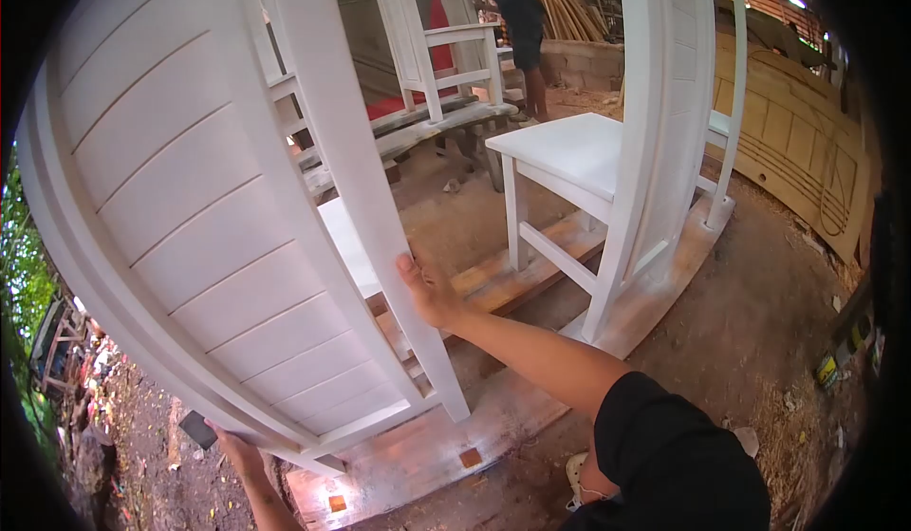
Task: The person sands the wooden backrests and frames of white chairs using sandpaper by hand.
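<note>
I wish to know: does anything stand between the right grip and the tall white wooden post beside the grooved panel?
Nothing visible does: the right grip touches the tall white wooden post directly, at its edge. The dark grey rectangular block is at the left grip, well apart.

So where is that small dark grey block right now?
The dark grey block is at the lower left of the head view, at the fingers of the left hand, beside the lower end of the white panelled chair back.
</note>
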### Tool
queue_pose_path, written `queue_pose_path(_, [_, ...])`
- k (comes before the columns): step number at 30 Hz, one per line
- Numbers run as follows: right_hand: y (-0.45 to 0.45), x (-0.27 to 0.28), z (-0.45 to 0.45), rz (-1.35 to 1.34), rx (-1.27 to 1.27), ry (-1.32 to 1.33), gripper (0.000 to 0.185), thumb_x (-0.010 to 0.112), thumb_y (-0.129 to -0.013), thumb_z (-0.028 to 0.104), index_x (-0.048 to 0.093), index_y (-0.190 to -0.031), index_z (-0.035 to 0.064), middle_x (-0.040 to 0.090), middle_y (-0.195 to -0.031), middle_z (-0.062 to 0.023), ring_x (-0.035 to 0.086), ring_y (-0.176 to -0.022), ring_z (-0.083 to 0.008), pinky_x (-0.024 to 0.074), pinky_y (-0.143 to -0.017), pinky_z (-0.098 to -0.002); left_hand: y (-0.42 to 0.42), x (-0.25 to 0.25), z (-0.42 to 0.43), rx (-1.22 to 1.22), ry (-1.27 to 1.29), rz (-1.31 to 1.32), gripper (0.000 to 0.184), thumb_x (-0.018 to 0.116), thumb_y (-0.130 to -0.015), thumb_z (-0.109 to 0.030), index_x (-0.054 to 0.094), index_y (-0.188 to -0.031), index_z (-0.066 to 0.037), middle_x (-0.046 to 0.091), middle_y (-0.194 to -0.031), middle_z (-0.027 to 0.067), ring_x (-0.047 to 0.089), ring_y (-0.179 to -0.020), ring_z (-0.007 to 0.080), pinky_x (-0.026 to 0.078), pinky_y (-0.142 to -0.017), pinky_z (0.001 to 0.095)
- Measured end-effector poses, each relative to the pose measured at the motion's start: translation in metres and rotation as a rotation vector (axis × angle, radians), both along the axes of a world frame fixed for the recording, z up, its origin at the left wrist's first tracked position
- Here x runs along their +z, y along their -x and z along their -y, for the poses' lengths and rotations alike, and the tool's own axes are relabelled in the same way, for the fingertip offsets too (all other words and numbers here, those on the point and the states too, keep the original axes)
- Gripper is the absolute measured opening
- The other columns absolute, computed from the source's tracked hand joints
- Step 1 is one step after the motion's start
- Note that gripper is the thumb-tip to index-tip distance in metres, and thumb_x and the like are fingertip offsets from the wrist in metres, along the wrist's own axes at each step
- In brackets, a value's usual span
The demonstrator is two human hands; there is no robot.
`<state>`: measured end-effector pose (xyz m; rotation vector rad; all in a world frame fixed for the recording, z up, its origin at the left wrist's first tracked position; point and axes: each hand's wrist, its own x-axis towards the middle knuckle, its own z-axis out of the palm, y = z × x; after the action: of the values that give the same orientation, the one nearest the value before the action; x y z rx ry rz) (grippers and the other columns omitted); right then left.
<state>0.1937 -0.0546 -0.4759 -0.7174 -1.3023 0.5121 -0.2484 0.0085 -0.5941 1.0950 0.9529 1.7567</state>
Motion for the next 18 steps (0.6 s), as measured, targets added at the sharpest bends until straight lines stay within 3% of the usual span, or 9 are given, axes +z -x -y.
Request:
queue_pose_path(1, [0.002,0.001,-0.002,0.027,-0.048,0.009,0.055,0.043,-0.095,0.051,0.049,-0.116,0.0010,0.057,-0.099,-0.0112,0.053,-0.094,-0.0184,0.0417,-0.083,-0.0322,0.003,0.000,0.001,-0.039,-0.009,-0.031,0.074,0.028,-0.098,-0.055,0.030,-0.141,0.005,0.040,-0.141,0.0165,0.040,-0.128,0.0265,0.030,-0.109,0.0359])
queue_pose_path(4, [0.005,-0.002,-0.004,0.078,-0.171,0.032,0.052,0.041,-0.097,0.049,0.049,-0.113,0.0005,0.059,-0.093,-0.0150,0.057,-0.090,-0.0245,0.0437,-0.078,-0.0357,-0.028,0.006,0.001,0.266,-0.017,0.064,0.065,0.025,-0.101,-0.047,0.026,-0.145,0.001,0.034,-0.147,0.0127,0.036,-0.131,0.0233,0.027,-0.110,0.0357])
queue_pose_path(7, [0.007,-0.002,-0.001,0.108,-0.240,0.029,0.051,0.039,-0.097,0.048,0.048,-0.112,-0.0002,0.060,-0.089,-0.0190,0.060,-0.086,-0.0309,0.0448,-0.075,-0.0390,-0.038,0.028,0.018,0.204,0.104,0.044,0.064,0.025,-0.102,-0.046,0.023,-0.146,0.001,0.029,-0.149,0.0124,0.034,-0.131,0.0223,0.026,-0.111,0.0360])
queue_pose_path(8, [0.007,-0.001,0.000,0.118,-0.258,0.024,0.051,0.039,-0.097,0.048,0.048,-0.111,-0.0002,0.061,-0.089,-0.0200,0.060,-0.086,-0.0325,0.0449,-0.075,-0.0398,-0.048,0.039,0.024,0.262,0.185,0.114,0.063,0.026,-0.102,-0.045,0.025,-0.145,0.001,0.033,-0.147,0.0119,0.037,-0.129,0.0222,0.027,-0.110,0.0360])
queue_pose_path(14, [0.010,0.000,0.004,0.105,-0.336,-0.075,0.053,0.038,-0.098,0.048,0.050,-0.113,-0.0015,0.061,-0.094,-0.0227,0.060,-0.089,-0.0351,0.0443,-0.076,-0.0426,-0.008,-0.005,-0.018,0.218,0.029,0.057,0.062,0.027,-0.101,-0.047,0.036,-0.140,0.001,0.043,-0.141,0.0101,0.043,-0.125,0.0221,0.032,-0.108,0.0361])
queue_pose_path(17, [0.006,0.007,0.007,0.124,-0.372,-0.015,0.053,0.039,-0.098,0.046,0.054,-0.113,-0.0023,0.062,-0.098,-0.0240,0.060,-0.093,-0.0352,0.0440,-0.079,-0.0438,-0.027,0.022,0.007,0.233,0.174,0.186,0.062,0.027,-0.101,-0.047,0.038,-0.139,0.000,0.045,-0.138,0.0104,0.045,-0.122,0.0223,0.037,-0.104,0.0365])
queue_pose_path(18, [0.004,0.000,0.002,0.121,-0.368,0.021,0.052,0.040,-0.098,0.045,0.055,-0.111,-0.0025,0.062,-0.099,-0.0244,0.060,-0.095,-0.0349,0.0439,-0.080,-0.0437,-0.038,0.033,0.016,0.380,0.259,0.153,0.063,0.030,-0.099,-0.049,0.045,-0.134,0.001,0.049,-0.133,0.0117,0.050,-0.117,0.0237,0.042,-0.100,0.0375])
